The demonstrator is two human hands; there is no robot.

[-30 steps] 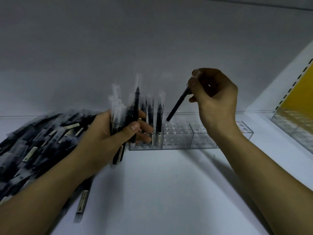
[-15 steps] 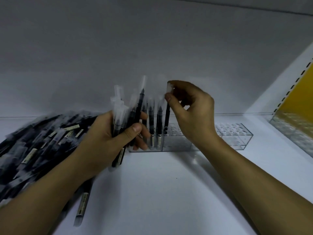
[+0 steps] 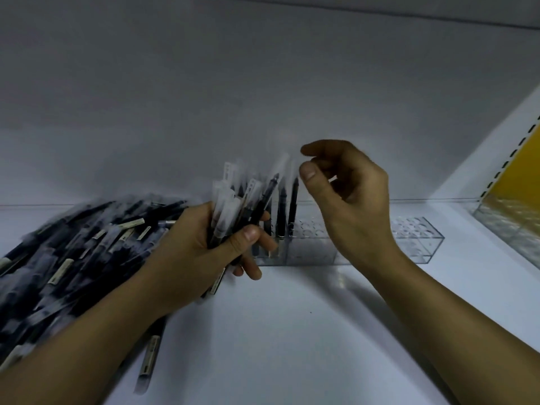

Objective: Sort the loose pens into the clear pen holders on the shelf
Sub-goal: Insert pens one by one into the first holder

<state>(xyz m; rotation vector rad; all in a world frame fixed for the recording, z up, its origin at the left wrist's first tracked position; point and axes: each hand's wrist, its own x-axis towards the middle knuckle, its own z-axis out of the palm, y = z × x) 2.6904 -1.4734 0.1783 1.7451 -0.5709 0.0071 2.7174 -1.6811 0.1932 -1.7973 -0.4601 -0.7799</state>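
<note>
Clear acrylic makes the progress easy to read. The pen holder [image 3: 309,249] stands on the white shelf [image 3: 292,331] close to the back wall, its top drilled with rows of holes. Only its left end is filled, with a few dark standing pens [image 3: 293,206] upright there, caps up. The left hand [image 3: 204,244] sits just beside that filled end, its fingers [image 3: 264,244] and thumb curled round a bundle of pens [image 3: 225,206] held upright. I judge this is so that each pen can be drawn off already pointing the way it must go in. The right hand [image 3: 353,206] hovers above the holder, thumb and forefinger parted and the other fingers loosely curled, holding nothing that I can make out. Its thumb tip is just beside the cap of the rightmost standing pen. The pile of loose pens [image 3: 73,252] lies heaped on the left of the shelf against the left wrist, and one stray pen [image 3: 150,358] lies under that forearm. Room to move lies rightward, where unfilled holes run along the holder to its far end. A second clear holder [image 3: 508,220] sits well apart at the right edge, below a yellow panel [image 3: 523,171]. The tight spot, I think, is on the left, where the bundle's caps crowd the standing pens and could knock them.
</note>
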